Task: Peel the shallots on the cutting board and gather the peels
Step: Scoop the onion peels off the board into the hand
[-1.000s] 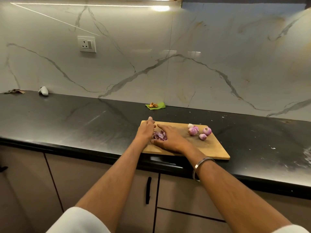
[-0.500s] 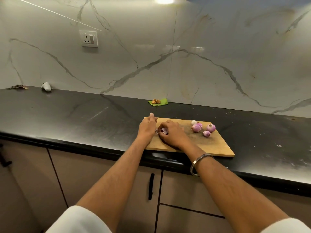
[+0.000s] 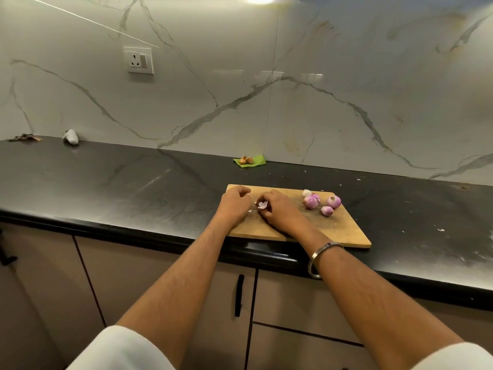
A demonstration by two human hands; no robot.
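Gathering peels looks like the step in hand: on the left part of the cutting board (image 3: 333, 231), the right hand (image 3: 280, 212) curls its fingers (image 3: 266, 206) round a clump of shallot peels (image 3: 262, 204), while the left hand (image 3: 234, 202) rests just beside it, fingers loosely curled, seemingly holding nothing. A stray flake lies between them. The peels are probably papery, light and brittle, so cupping the heap should suit better than pinching. The peeled shallots (image 3: 320, 202) sit near the board's far right; likely smooth, firm and prone to roll.
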